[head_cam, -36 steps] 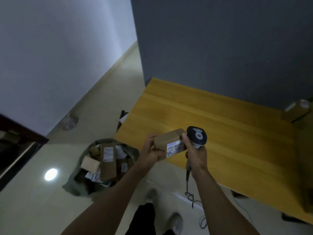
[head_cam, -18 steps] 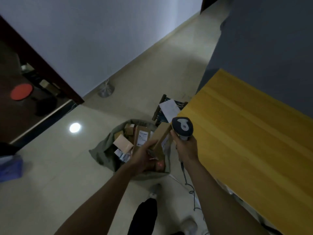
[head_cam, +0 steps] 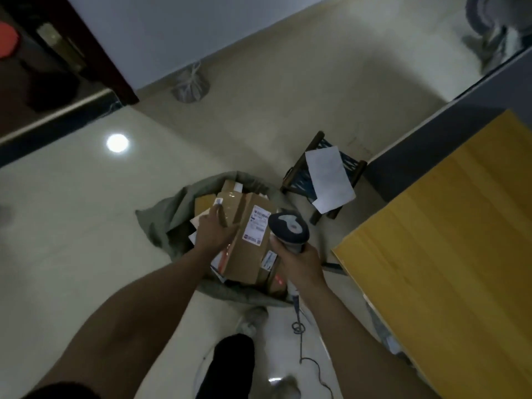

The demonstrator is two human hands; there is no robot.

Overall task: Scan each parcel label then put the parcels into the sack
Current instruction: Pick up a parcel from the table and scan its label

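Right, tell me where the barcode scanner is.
In the head view the barcode scanner sits centre frame, gripped in the right hand, above the right edge of the sack, beside the labelled parcel and left of the yellow table.

The picture is dim; a lamp glare (head_cam: 117, 143) shines on the floor (head_cam: 72, 226) at left, edges blurred and curved.

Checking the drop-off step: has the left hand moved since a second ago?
Yes. The left hand left the yellow table edge and now reaches over the sack.
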